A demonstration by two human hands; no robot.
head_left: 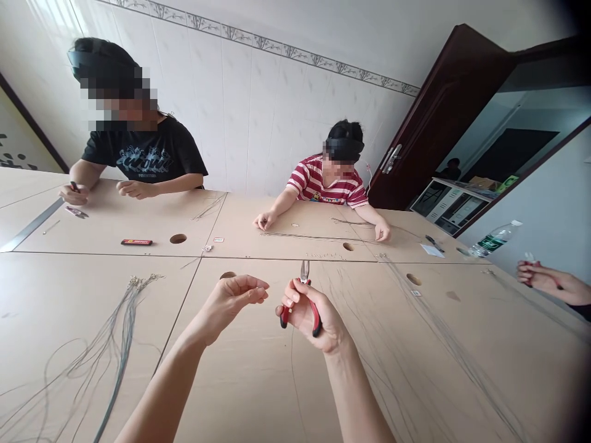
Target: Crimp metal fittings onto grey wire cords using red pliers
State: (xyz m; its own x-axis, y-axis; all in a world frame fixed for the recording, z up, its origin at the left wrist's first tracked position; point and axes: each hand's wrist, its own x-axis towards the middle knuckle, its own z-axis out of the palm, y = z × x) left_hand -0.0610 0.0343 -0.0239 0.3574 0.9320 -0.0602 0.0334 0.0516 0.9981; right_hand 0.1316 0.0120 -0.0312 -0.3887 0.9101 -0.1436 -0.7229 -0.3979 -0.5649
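My right hand (310, 312) is closed round the red handles of a small pair of pliers (305, 289), whose metal jaws point up and away from me. My left hand (233, 301) hovers just left of them, fingers curled together in a pinch; whatever it holds is too small to see. A thin dark cord (295, 369) runs across the table below my hands. Both hands hang a little above the light wooden table (240, 381).
A bundle of thin cords with metal ends (117, 335) lies at the left. More cords (443, 338) stretch to the right. Two people sit across the table, and another person's hands (547, 280) show at the right edge. A water bottle (494, 240) and a red-black packet (136, 242) are there too.
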